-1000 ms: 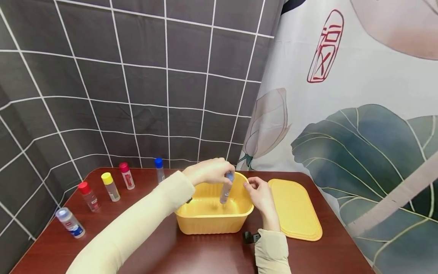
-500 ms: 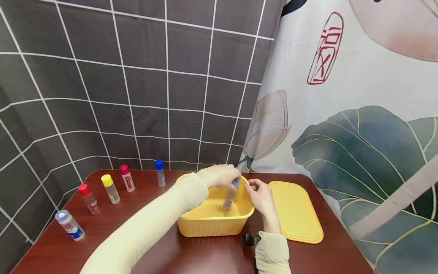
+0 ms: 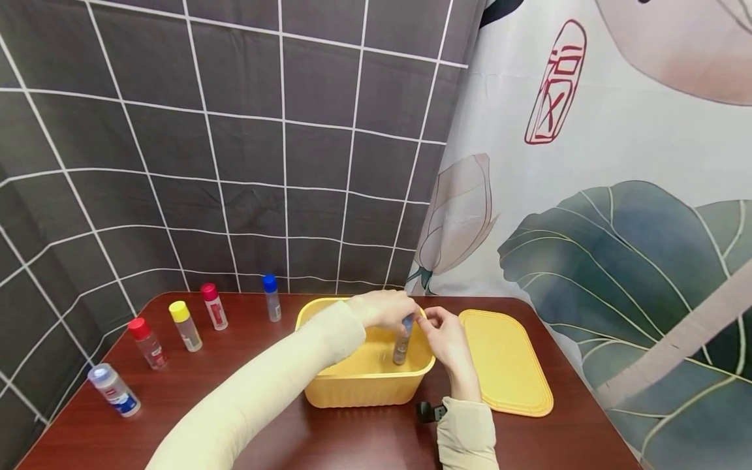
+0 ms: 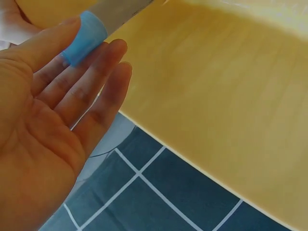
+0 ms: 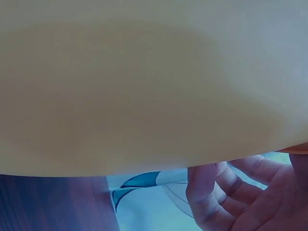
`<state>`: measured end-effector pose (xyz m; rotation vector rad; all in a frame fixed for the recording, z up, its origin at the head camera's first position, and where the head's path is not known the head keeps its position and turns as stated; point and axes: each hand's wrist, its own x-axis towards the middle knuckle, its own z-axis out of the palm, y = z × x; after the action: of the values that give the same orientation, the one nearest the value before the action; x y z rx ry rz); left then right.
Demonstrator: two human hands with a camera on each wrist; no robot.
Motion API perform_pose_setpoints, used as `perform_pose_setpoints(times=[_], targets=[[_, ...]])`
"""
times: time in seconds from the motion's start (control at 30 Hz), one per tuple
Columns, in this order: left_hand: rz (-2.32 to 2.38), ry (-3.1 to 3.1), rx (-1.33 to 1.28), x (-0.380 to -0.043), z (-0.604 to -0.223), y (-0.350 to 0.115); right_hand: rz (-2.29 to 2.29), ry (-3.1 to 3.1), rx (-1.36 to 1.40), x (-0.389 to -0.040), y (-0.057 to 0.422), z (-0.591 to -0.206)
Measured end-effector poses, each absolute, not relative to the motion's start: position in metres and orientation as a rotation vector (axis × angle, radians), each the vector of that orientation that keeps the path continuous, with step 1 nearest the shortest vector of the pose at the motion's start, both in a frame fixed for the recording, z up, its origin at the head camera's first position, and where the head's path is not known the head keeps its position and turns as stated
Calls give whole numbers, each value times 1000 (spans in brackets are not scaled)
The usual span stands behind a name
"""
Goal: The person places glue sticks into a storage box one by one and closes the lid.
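Observation:
In the head view, my left hand (image 3: 384, 308) reaches into a yellow plastic box (image 3: 364, 390) at the table's middle. Its thumb and fingers pinch the light-blue cap (image 4: 86, 38) of a small clear bottle (image 3: 401, 351), which stands nearly upright near the box's right end. Whether the bottle's base touches the box floor, I cannot tell. My right hand (image 3: 448, 341) holds the box's right rim between thumb and fingers. From the right wrist view, the box wall fills most of the picture, and curled fingers (image 5: 202, 192) meet its edge.
Several small capped bottles stand along the left: a blue-and-white one (image 3: 114, 390), a red-capped one (image 3: 148, 343), a yellow-capped one (image 3: 185, 326), a crimson-capped one (image 3: 214, 307) and a blue-capped one (image 3: 272, 299). A yellow lid (image 3: 506, 362) lies right of the box.
My left hand has moved right and slightly down with the bottle, toward the box's right end. The right hand has stayed at the rim.

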<state>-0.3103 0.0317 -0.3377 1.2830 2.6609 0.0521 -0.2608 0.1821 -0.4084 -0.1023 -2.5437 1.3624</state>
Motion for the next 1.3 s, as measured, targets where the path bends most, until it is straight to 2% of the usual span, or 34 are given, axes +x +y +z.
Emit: perform_pose_setpoints(times=[1.3], targets=[[162,2667,1207,-305,-345,26,1391,-2561,-96,-260,183,-409]])
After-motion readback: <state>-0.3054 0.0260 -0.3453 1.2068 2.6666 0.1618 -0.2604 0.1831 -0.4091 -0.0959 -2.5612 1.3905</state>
